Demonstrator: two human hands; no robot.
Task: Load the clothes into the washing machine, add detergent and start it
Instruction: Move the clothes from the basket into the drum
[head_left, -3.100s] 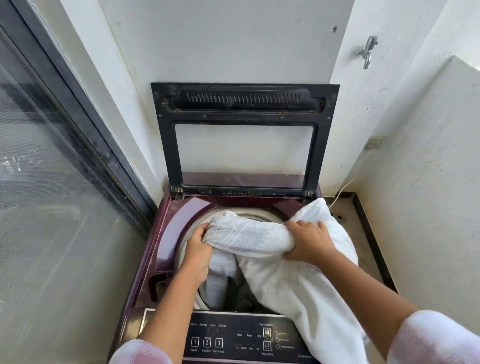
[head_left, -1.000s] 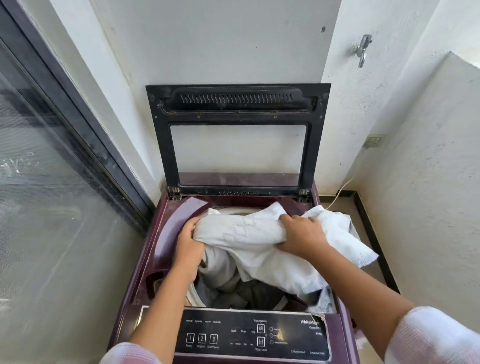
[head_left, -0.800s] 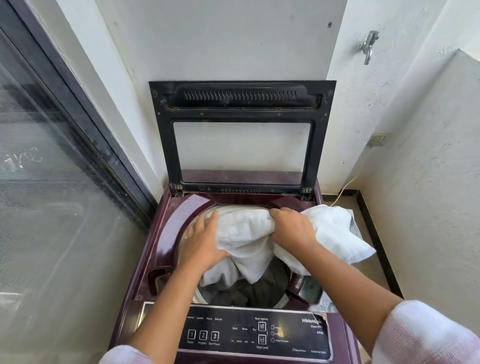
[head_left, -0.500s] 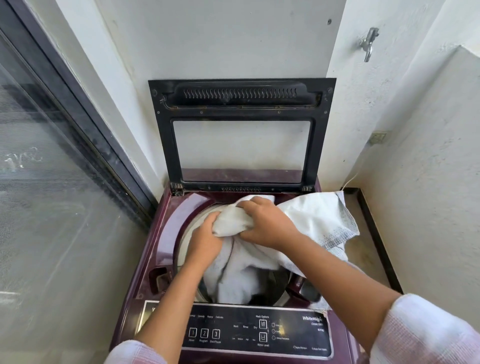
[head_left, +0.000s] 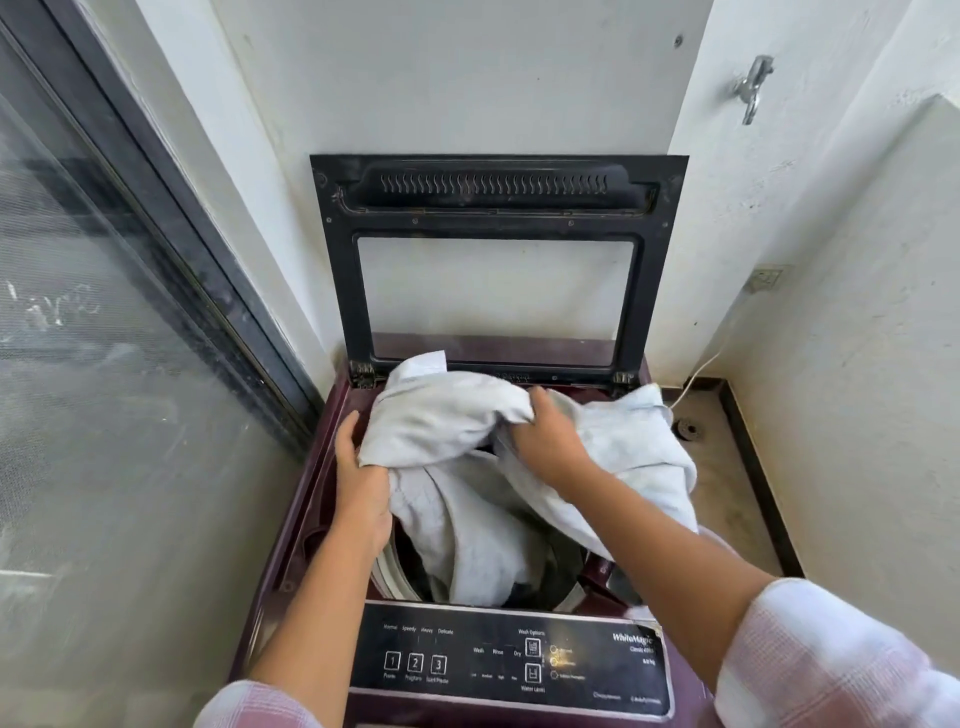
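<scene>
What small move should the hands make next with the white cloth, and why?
Probably push the white cloth down into the drum: left hand and right hand both grip it, yet part bunches above the opening and drapes over the right edge.

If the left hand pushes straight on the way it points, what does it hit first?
The left hand grips the white cloth, so it meets that first. Beyond it, probably the raised lid's left lid hinge, though depth is unclear.
</scene>
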